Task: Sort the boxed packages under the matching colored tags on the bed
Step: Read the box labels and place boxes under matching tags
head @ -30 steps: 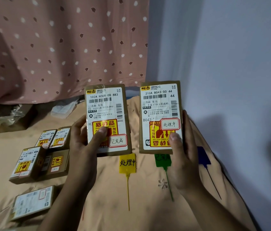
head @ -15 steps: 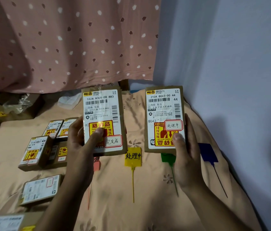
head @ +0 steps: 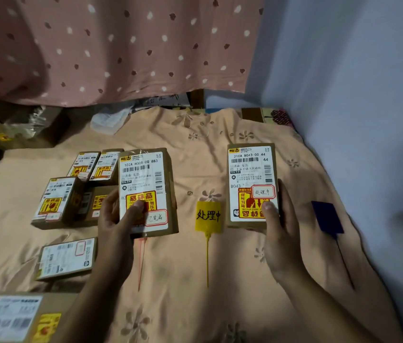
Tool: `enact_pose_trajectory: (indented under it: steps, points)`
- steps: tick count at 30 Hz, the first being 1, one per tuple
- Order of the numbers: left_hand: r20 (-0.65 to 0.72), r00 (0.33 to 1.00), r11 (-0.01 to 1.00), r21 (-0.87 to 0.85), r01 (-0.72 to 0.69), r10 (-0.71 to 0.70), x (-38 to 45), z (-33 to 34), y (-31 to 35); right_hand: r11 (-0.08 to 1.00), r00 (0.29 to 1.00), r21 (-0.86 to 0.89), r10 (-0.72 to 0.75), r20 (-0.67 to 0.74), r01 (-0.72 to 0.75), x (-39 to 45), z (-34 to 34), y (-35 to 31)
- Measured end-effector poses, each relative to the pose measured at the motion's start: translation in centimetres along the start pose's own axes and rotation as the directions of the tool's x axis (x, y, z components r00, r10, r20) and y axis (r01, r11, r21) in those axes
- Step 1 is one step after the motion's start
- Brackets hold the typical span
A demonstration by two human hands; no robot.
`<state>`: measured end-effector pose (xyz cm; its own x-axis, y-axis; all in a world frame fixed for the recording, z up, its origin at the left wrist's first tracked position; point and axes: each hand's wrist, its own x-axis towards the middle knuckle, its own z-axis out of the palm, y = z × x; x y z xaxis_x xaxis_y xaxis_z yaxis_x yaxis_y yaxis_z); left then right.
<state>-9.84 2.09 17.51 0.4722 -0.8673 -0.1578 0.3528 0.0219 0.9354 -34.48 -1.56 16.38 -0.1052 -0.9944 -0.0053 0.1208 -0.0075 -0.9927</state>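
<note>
My left hand (head: 118, 219) grips a brown boxed package (head: 146, 179) by its lower left corner, thumb on its white shipping label. It hangs over the head of a red tag whose tail (head: 141, 263) shows below it. My right hand (head: 279, 224) grips a second labelled package (head: 251, 174) at its lower right, thumb on the yellow fragile sticker. This box hides the green tag. Between the two boxes lies a yellow tag (head: 207, 216) with black handwriting. A blue tag (head: 327, 217) lies to the right, near the wall.
Several more labelled boxes (head: 56, 199) sit in a cluster on the bed's left side, with one box (head: 68, 258) lower down and another (head: 17, 318) at the bottom left corner. The peach sheet (head: 195, 293) meets a wall (head: 368, 120) on the right and a dotted curtain (head: 108, 45) behind.
Both packages have come down from in front of the curtain to just above the bed and moved apart. The left box now covers the red tag's head, the right box the green tag.
</note>
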Motion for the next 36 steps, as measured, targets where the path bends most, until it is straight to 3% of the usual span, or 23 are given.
enact_pose_trajectory:
  steps: [9, 16, 26, 31, 36]
  points:
    - [-0.026, 0.993, 0.993, 0.025, 0.118, -0.118, 3.6, -2.4, -3.7, 0.995, 0.992, -0.041, 0.090, -0.084, -0.094, 2.2, 0.1, 3.2]
    - [-0.031, 0.993, 0.992, 0.037, 0.118, -0.117, 4.7, -2.2, -3.9, 0.978, 0.981, -0.078, 0.189, -0.042, -0.192, 1.6, 1.6, 7.2]
    - [-0.050, 0.995, 0.995, 0.048, 0.086, -0.084, 4.0, -2.9, -3.7, 0.844, 0.850, -0.161, 0.525, 0.052, -0.511, -5.4, 1.4, 15.4]
    - [-0.058, 0.996, 0.995, 0.070, 0.076, -0.072, 3.8, -3.5, -4.0, 0.813, 0.809, -0.104, 0.581, 0.093, -0.572, -5.7, 1.0, 16.0]
    - [-0.064, 0.995, 0.995, 0.070, 0.077, -0.073, 4.1, -3.5, -4.0, 0.819, 0.819, -0.107, 0.571, 0.063, -0.563, -4.5, 2.2, 16.8]
